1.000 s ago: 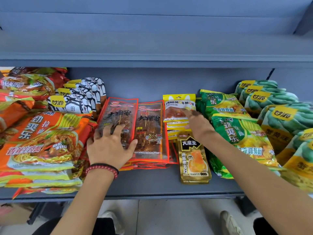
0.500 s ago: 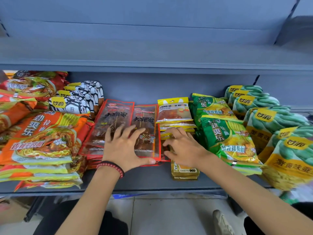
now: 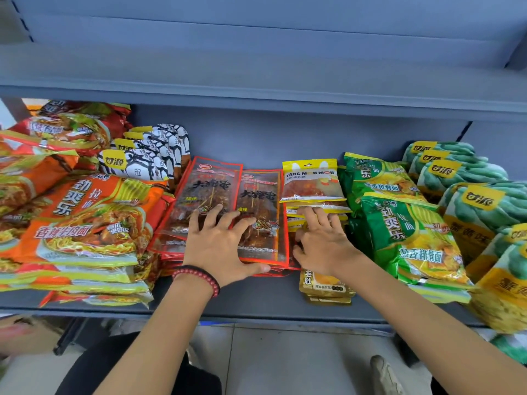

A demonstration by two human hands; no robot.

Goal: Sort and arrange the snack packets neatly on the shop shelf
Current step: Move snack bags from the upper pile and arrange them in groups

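- In the middle of the grey shelf [image 3: 256,300], two red-edged skewer packets [image 3: 228,201] lie side by side on top of a low stack of the same kind; how many are underneath cannot be counted.
- The left hand [image 3: 219,246] lies flat across both skewer packets, its fingers spread apart and its thumb along the front edge of the right-hand one. One red bead bracelet [image 3: 199,276] circles its wrist.
- Just right of the skewer packets, the right hand [image 3: 322,243] rests on a stack of yellow packets [image 3: 312,181]. Its fingers are close together and lightly bent on the stack, and its thumb is beside the skewer packets' edge.
- In front of the yellow stack, a few gold packets [image 3: 325,285] poke out from under the right wrist.
- Further right of the skewer packets are two green noodle packs [image 3: 410,238], then at least five green-and-yellow bags [image 3: 482,201].
- Left of the skewer packets, about four black-and-white packets [image 3: 148,158] stand in a row, with piles of orange noodle packs [image 3: 82,220] beyond.
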